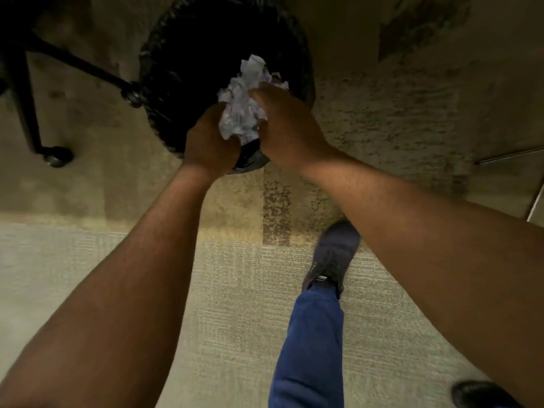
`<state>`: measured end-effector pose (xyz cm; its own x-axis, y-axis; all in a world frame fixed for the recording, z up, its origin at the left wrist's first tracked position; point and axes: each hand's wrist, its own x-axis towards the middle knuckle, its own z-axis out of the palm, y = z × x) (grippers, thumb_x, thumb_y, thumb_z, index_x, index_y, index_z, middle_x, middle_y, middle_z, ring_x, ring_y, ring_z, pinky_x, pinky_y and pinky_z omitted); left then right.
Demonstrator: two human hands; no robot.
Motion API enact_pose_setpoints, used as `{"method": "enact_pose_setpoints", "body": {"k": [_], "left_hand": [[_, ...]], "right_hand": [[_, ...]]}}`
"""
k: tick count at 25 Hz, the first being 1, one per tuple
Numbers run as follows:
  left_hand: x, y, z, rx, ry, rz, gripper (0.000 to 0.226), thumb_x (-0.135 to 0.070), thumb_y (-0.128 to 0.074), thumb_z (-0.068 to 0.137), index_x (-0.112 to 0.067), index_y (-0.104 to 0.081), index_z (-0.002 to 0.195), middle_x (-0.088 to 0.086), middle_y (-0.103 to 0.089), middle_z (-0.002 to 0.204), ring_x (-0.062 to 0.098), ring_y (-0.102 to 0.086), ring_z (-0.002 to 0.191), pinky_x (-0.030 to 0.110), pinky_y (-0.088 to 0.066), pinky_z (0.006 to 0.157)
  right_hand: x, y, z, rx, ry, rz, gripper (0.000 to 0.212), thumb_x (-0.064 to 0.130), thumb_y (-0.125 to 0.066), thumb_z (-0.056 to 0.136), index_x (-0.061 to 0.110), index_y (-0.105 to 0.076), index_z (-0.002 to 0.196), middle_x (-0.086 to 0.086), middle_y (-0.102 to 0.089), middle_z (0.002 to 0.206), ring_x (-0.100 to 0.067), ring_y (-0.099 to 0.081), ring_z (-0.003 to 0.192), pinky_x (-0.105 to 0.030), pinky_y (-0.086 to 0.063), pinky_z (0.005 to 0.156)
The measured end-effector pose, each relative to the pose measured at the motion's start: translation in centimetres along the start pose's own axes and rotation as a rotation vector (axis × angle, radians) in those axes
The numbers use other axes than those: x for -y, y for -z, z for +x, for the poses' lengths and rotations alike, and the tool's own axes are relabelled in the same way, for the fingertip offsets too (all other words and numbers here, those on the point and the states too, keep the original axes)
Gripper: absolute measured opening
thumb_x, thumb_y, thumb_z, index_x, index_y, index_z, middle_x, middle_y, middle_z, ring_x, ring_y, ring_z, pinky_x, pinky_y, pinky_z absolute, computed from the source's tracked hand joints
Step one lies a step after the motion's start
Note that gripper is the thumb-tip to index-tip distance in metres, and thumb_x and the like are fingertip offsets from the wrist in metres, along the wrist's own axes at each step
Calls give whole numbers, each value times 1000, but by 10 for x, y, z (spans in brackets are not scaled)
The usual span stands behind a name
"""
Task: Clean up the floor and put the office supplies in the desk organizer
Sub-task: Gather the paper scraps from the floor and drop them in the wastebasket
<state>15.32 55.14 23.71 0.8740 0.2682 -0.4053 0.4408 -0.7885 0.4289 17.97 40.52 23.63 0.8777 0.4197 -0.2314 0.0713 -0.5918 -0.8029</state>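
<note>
A wad of crumpled white paper is held between both my hands over the mouth of a round black waste bin lined with a dark bag. My left hand grips the wad from the lower left. From the right, my right hand holds it with fingers curled round its upper edge. The inside of the bin is dark and its contents cannot be made out. The desk organizer is not in view.
An office chair's black base and castors stand left of the bin, one castor touching its side. Patterned beige carpet covers the floor. My leg in blue trousers and a dark shoe steps forward.
</note>
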Motion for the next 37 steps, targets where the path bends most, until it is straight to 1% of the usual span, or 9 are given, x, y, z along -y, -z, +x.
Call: {"method": "enact_pose_setpoints", "body": {"k": [4,6,10,14,18,22,26,32,37], "left_hand": [[-3,-27,-41,-335,-182,-15,42,-22,-51,93,-8,-54,132,9,-63,125,15,-59,114,9,-36,94],[-13,-57,-73,-384,-305,-65,37,-22,-51,94,-6,-57,127,6,-63,124,5,-59,112,13,-39,99],[-48,-136,-138,-132,-354,29,29,-23,-47,96,-4,-62,112,17,-64,110,33,-58,107,40,-46,93],[-92,-222,-185,177,-486,208,32,-24,-50,97,-3,-60,118,19,-61,122,35,-54,114,36,-38,98],[-129,-306,-224,477,-608,345,36,-23,-53,95,-3,-59,125,18,-58,131,35,-51,124,40,-39,105],[-159,-386,-260,622,-672,400,31,-20,-54,91,-9,-63,120,13,-64,121,31,-55,114,35,-41,98],[-169,-468,-293,722,-672,412,31,-22,-55,92,-13,-63,121,10,-61,119,28,-54,113,36,-45,95],[-178,-563,-313,700,-667,461,43,-30,-54,92,-23,-50,135,12,-57,120,31,-55,109,40,-48,84],[-189,-596,-301,569,-729,609,32,-33,-62,87,-22,-57,116,9,-58,112,31,-59,98,35,-43,71]], "right_hand": [[-30,0,-63,-372,-66,-52,39,5,-57,80,5,-58,119,-17,-56,116,-33,-53,104,-36,-43,82],[-61,-1,-113,-476,-111,-93,31,7,-60,77,4,-62,108,-17,-59,103,-32,-55,91,-38,-44,78],[-139,10,-217,-377,-313,-156,27,17,-56,89,6,-59,113,-13,-58,110,-28,-54,100,-39,-46,85],[-211,34,-312,-301,-489,-208,38,24,-54,90,9,-54,125,-10,-57,124,-28,-52,114,-41,-43,97],[-272,46,-403,-251,-633,-252,40,23,-56,86,7,-54,122,-14,-56,121,-33,-52,110,-42,-44,94],[-336,28,-478,-160,-875,-261,32,25,-55,84,11,-57,114,-14,-59,111,-34,-54,103,-42,-44,84],[-403,-4,-530,-209,-1227,80,33,20,-54,88,15,-56,121,-13,-59,119,-31,-53,114,-36,-41,91],[-452,-40,-548,-140,-1006,-252,46,36,-56,91,18,-43,131,-11,-60,108,-32,-62,95,-38,-48,69],[-471,-41,-546,-70,-876,-461,33,25,-52,94,21,-44,125,-8,-62,96,-28,-63,82,-32,-37,59]]}}
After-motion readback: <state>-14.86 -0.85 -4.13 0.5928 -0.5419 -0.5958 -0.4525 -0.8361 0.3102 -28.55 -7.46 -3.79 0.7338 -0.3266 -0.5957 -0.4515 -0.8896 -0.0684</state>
